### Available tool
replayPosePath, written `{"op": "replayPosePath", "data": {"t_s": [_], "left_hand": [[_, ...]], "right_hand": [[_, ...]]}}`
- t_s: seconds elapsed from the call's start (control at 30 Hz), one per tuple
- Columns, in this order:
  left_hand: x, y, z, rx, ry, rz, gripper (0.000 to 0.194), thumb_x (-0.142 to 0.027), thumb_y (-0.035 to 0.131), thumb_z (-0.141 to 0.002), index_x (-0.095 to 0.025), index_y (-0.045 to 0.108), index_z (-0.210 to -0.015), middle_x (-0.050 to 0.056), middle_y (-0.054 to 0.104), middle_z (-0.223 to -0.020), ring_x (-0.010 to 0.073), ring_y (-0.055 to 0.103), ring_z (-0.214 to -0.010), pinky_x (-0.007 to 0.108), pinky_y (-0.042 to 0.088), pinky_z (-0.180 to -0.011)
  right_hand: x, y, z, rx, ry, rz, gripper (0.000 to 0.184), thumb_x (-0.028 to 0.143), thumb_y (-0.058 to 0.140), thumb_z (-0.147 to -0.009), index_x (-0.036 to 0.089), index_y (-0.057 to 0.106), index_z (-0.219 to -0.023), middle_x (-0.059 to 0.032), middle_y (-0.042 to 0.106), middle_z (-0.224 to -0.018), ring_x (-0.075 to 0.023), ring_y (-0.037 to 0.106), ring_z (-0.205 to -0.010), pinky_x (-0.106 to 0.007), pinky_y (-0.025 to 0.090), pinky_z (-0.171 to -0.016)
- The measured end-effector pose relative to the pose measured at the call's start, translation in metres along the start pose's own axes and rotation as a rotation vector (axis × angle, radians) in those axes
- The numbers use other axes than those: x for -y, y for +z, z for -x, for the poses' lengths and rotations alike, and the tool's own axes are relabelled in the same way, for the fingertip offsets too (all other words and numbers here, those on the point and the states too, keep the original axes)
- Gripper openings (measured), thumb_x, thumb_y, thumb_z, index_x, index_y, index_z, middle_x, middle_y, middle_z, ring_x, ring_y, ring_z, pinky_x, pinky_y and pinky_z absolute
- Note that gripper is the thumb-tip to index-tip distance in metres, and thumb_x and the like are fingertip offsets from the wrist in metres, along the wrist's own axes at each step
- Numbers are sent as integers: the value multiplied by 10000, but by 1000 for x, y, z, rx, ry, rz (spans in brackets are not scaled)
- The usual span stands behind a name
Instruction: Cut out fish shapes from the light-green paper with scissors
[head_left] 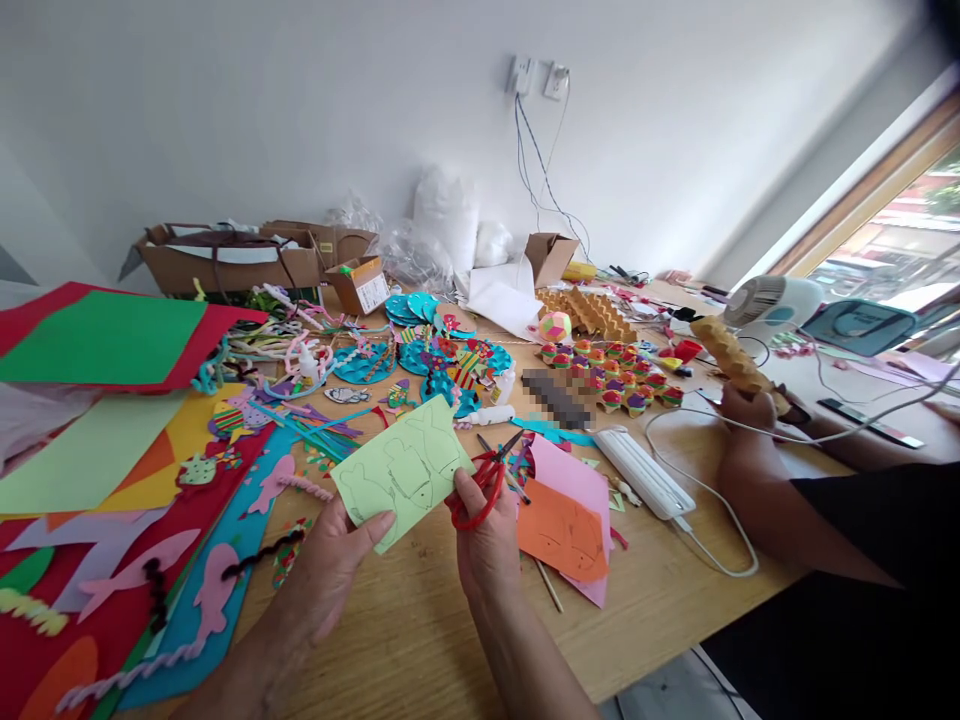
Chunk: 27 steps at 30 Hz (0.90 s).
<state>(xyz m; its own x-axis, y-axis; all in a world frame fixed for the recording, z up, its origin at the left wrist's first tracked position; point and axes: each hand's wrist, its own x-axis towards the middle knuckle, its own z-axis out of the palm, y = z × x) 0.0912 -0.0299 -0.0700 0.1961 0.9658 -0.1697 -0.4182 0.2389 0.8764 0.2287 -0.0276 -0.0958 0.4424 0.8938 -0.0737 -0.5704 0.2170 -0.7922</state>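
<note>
Angling inward, the left hand (335,553) pinches green paper (405,470); the right hand (486,540) curls closed around red scissors (495,465).

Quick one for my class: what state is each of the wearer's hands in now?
Left hand: closed, holding the light green paper.
Right hand: closed, holding the red-handled scissors.

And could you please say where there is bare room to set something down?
Bare table shows between the pink paper, white device and front edge. More shows between the left hand and right hand, below the held green paper. Crowded: the middle, with blue plates and painted egg cartons, and the left, under coloured sheets.
</note>
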Motion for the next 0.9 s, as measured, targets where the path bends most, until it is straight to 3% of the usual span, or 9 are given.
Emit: {"op": "replayPosePath", "data": {"t_s": [0.27, 0.5, 0.57, 0.67, 0.73, 0.9], "left_hand": [[6, 5, 1, -37, -16, 179, 682, -229, 808, -700, -276, 572, -1338, 53, 748, -1182, 276, 623, -1185, 345, 521, -964], [-4, 2, -1, -158, 60, 45, 718, -290, 870, -596, -229, 630, -1269, 59, 764, -1139, 299, 636, -1157, 373, 513, -973], [-13, -5, -3, -167, 68, 18, 677, -300, 863, -605, -235, 644, -1243, 49, 765, -1134, 291, 636, -1157, 377, 502, -989], [-25, -17, -6, -215, 45, -47, 687, -316, 879, -566, -250, 657, -1212, 48, 769, -1117, 302, 654, -1118, 365, 561, -872], [-30, -22, -7, -220, 59, -72, 691, -324, 886, -552, -248, 662, -1201, 45, 774, -1098, 301, 664, -1092, 353, 572, -825], [-35, -25, -8, -206, 100, -85, 623, -314, 870, -590, -251, 673, -1178, 15, 783, -1067, 279, 651, -1109, 344, 532, -909]], "right_hand": [[-1, 5, 3, -18, -48, -16, 272, 306, 791, -690, 193, 548, -734, 67, 521, -622, -90, 454, -557, -210, 356, -522], [1, 3, 7, 50, 20, 175, 309, 409, 751, -715, 192, 534, -746, 39, 538, -625, -118, 474, -569, -222, 356, -511], [9, -4, 8, 117, 23, 349, 316, 464, 677, -783, 186, 530, -747, 8, 570, -645, -138, 508, -596, -240, 375, -535], [22, -18, 15, 312, 22, 610, 364, 513, 500, -899, 195, 492, -723, 8, 547, -586, -140, 477, -565, -256, 363, -557], [30, -25, 24, 457, 67, 753, 367, 507, 454, -908, 202, 469, -705, 9, 526, -555, -144, 460, -549, -259, 339, -543], [40, -25, 43, 605, 110, 1070, 322, 394, 423, -905, 209, 432, -642, 15, 457, -569, -139, 403, -544, -266, 263, -512]]}}
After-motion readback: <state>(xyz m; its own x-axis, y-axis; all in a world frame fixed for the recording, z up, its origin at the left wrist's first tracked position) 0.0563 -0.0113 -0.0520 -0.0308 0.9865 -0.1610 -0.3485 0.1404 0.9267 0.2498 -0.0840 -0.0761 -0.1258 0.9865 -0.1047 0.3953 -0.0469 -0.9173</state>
